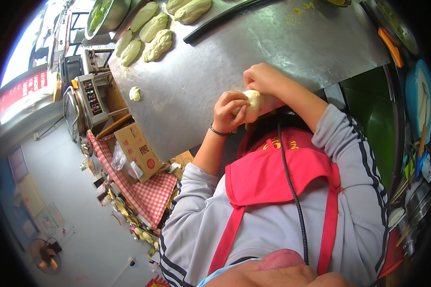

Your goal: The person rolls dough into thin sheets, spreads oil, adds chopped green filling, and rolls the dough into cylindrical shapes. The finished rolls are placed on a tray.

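A pale piece of dough (252, 104) is between my two hands at the near edge of a metal worktable (201, 71). My left hand (230, 110), with a dark band at the wrist, grips its left side with bent fingers. My right hand (261, 79) is curled against its far side, and its fingertips are partly hidden. A small dough lump (134, 94) lies alone on the left of the table. Several long dough pieces (157, 45) rest at the far left. Beyond my hands lies a long black bar (215, 26).
A metal bowl with greens (109, 18) stands at the far left corner. Left of the table are an appliance with a control panel (92, 97) and a cardboard box (138, 150) on a checked cloth. An orange-handled tool (390, 46) and a blue basin (421, 100) are at the right.
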